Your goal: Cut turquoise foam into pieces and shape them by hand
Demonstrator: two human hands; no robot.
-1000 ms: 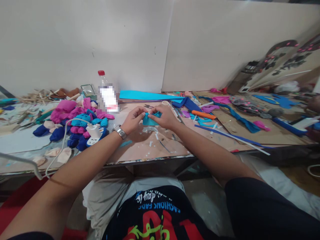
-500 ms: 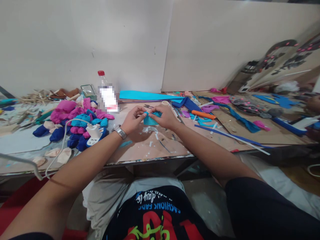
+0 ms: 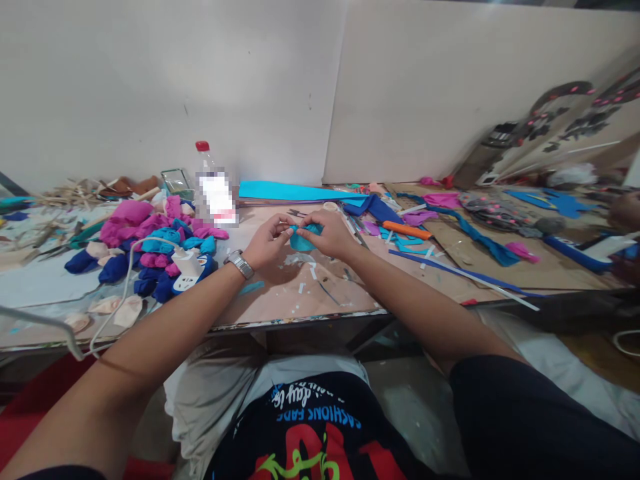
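My left hand (image 3: 267,241) and my right hand (image 3: 327,233) meet over the middle of the table (image 3: 280,300). Both pinch a small turquoise fabric piece (image 3: 303,239) between their fingertips, just above the tabletop. A metal watch (image 3: 240,264) sits on my left wrist. Small scissors (image 3: 296,213) lie just beyond my hands.
A heap of pink, blue and turquoise fabric pieces (image 3: 150,247) lies left, with a white power strip (image 3: 187,267) and its cable. A red-capped bottle (image 3: 213,187) stands behind. A turquoise sheet (image 3: 295,192), an orange cutter (image 3: 406,230) and blue strips (image 3: 450,267) lie right.
My fingers have worked the turquoise piece slightly, bunching it into a more rounded shape. Both hands stay in the same place.
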